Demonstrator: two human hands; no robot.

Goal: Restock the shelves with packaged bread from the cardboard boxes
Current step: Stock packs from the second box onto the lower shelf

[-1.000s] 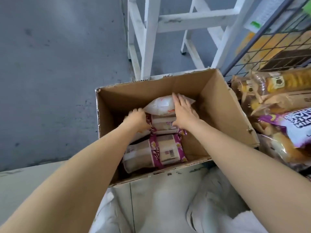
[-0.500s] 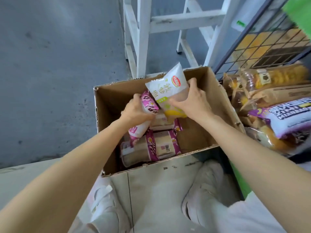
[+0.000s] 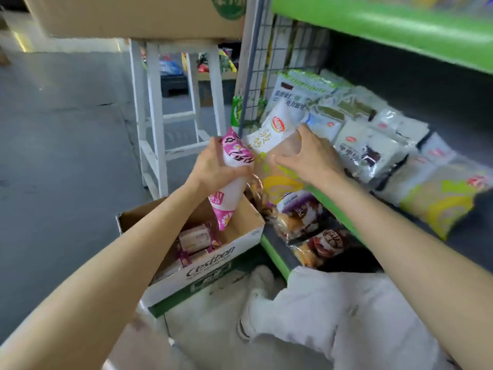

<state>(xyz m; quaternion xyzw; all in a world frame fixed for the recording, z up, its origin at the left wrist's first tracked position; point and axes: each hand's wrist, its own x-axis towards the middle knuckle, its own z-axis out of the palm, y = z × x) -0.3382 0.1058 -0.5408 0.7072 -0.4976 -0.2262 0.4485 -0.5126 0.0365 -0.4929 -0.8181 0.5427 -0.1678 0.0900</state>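
My left hand [image 3: 213, 166] grips a pink-and-white bread pack [image 3: 231, 180] above the open cardboard box [image 3: 213, 268]. My right hand [image 3: 309, 156] holds a white-and-yellow bread pack [image 3: 274, 145] just to the right of it, in front of the shelf. The two packs touch each other. Several more pink-banded bread packs [image 3: 194, 239] lie in the box. The dark shelf [image 3: 453, 231] with a green front edge carries many packaged breads [image 3: 373, 145].
A white stool [image 3: 157, 124] stands behind the box, with a large cardboard box [image 3: 133, 17] on top. A wire grid panel [image 3: 266, 76] closes the shelf's left end. A green upper shelf [image 3: 386, 30] hangs overhead. My knees and white shoes are below on the grey floor.
Both hands lifted their bread packs out of the box and carried them up and right toward the shelf. My view rose from the box to the shelf.
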